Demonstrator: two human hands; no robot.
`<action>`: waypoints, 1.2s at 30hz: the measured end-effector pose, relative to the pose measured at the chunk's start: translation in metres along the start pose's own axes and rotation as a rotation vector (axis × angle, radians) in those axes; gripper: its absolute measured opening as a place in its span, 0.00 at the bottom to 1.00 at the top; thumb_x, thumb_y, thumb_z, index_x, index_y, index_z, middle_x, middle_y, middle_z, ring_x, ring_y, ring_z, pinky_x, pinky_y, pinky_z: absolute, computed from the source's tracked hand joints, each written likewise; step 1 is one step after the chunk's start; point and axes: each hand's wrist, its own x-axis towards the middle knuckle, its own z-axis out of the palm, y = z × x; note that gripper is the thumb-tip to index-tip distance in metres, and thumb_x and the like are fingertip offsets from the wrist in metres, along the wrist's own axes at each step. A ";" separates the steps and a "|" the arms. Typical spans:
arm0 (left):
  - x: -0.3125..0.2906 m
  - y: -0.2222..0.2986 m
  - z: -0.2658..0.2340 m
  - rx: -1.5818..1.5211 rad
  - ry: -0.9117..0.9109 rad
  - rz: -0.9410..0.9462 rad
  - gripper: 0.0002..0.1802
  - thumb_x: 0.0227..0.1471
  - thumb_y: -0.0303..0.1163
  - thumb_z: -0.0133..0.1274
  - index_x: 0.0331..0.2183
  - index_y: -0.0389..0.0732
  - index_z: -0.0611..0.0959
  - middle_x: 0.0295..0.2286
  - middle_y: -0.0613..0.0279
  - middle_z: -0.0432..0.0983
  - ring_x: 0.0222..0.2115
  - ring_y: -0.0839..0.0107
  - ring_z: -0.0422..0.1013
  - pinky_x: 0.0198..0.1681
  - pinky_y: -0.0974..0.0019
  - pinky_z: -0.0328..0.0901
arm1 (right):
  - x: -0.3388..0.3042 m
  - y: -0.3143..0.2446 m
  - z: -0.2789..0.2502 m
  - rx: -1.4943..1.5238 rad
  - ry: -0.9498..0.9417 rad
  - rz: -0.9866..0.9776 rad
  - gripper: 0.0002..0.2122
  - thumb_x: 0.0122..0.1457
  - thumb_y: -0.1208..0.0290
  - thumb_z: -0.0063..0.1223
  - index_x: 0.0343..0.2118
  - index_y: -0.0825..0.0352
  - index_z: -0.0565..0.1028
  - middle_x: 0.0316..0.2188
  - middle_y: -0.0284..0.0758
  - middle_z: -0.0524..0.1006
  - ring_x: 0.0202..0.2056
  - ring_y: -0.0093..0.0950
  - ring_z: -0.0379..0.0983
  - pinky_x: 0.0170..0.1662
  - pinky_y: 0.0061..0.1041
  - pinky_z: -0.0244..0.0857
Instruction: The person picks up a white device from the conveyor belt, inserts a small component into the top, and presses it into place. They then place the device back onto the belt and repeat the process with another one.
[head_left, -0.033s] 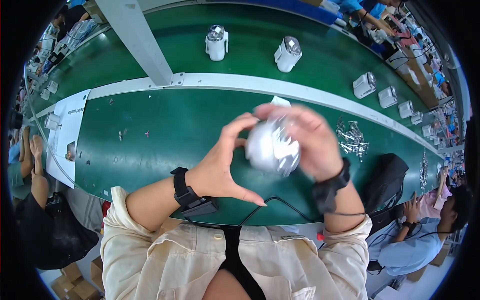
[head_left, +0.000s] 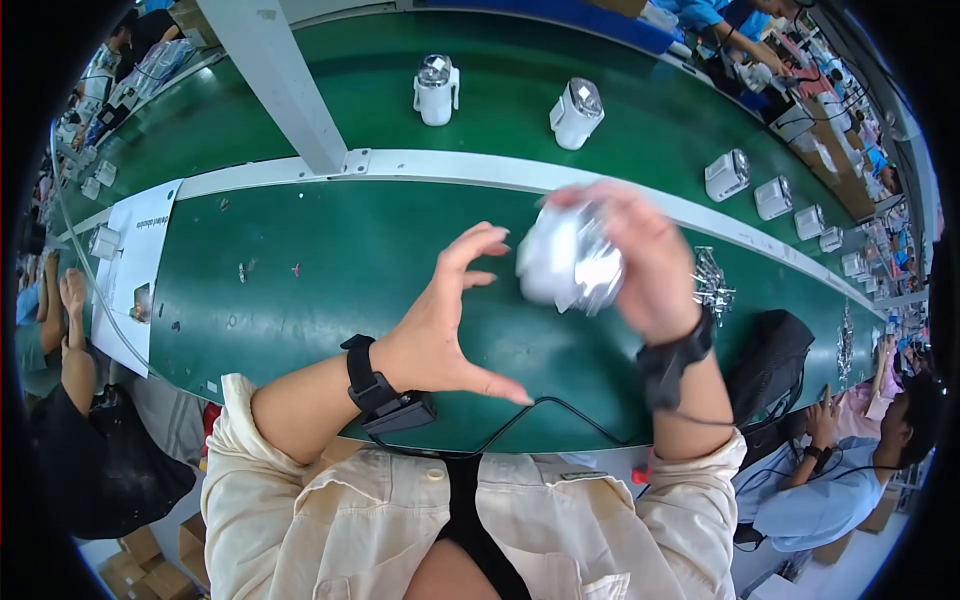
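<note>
Taking the white rail (head_left: 440, 168) as our landmark, we find the printing on its near side, toward the left end: a white sheet (head_left: 130, 275) carries a line of black lettering and a small brownish picture. The white unit (head_left: 565, 255) is just on the near side of the rail, right of its middle, overlapping it in our view. It is rounded, with a smooth shell and a shiny, silvery, clear-looking face; motion blur hides finer detail. Our right hand (head_left: 648, 265) has its fingers clamped on the unit's upper and right side. Our left hand (head_left: 430, 335) is nearer us than the rail, fingers and thumb spread in a wide curve, near the unit but apart from it. Beyond the rail stand similar glossy units (head_left: 435, 92) on smooth green surfacing. On the near side, toward the right, lie slim metallic pieces (head_left: 712, 280) and a soft black pouch (head_left: 772, 360).
</note>
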 end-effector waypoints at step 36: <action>-0.001 0.017 -0.004 -0.282 0.036 -0.260 0.49 0.33 0.34 0.71 0.55 0.38 0.64 0.49 0.55 0.67 0.49 0.65 0.67 0.52 0.64 0.62 | -0.021 -0.028 0.037 -0.811 -0.328 -0.259 0.27 0.43 0.78 0.67 0.49 0.70 0.71 0.43 0.38 0.75 0.48 0.31 0.70 0.53 0.29 0.62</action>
